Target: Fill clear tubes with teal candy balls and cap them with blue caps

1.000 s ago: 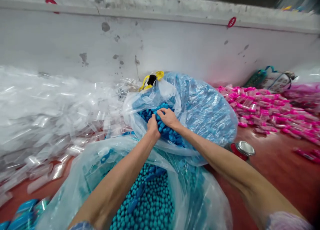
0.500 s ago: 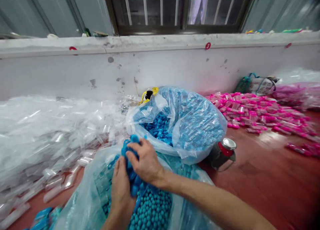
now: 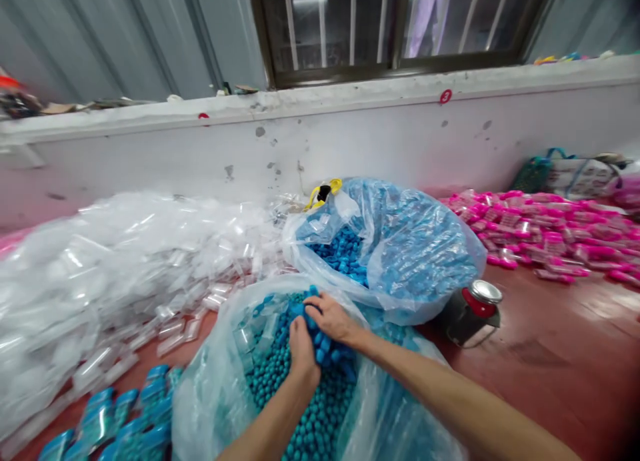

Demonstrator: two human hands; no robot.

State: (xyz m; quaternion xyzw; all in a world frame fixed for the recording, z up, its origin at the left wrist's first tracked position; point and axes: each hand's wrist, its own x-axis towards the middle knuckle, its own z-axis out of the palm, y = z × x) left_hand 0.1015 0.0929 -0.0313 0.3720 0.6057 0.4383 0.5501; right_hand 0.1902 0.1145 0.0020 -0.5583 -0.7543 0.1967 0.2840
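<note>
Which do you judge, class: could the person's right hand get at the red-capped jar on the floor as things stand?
Probably yes. The jar stands in the open on the red floor, to the right of the bags, with nothing between it and the right hand. But that hand is cupping blue pieces now.

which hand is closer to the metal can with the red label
Right. The right hand sits on the blue pieces, on the side toward the can; the left hand lies beside it, farther from the can.

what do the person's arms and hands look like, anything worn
Both forearms are bare up to the frame edge, with no sleeves in view. The left hand and right hand wear no gloves; no rings, watch or wristbands can be seen.
</note>
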